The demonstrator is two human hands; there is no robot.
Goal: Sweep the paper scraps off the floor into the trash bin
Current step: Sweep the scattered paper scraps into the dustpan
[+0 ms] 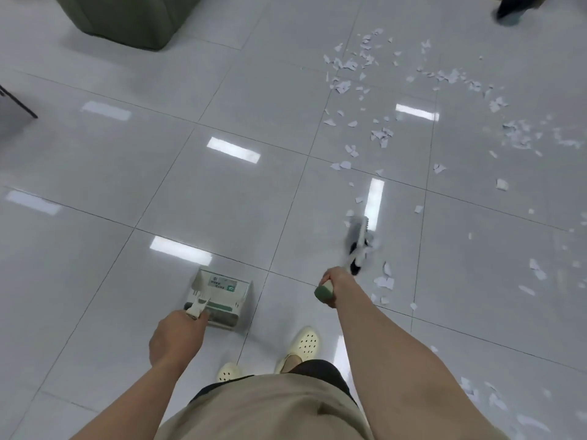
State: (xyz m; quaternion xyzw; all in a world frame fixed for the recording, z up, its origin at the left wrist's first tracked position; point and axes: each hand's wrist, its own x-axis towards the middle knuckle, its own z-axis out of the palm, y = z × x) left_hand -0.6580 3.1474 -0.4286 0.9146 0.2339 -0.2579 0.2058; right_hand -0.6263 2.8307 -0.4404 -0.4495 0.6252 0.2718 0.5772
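Below, left hand [173, 336] grips dustpan [219, 298]; right hand [333, 285] grips broom [357, 246].

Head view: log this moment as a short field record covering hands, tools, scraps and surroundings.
left hand: left hand grips the dustpan handle
dustpan: on the floor, ahead of the feet, no scraps visible inside
right hand: right hand grips the broom handle
broom: head down among the nearest scraps, blurred
paper scraps: paper scraps scattered ahead and to the right, none swept up yet
floor: glossy tiled floor
trash bin: not in view
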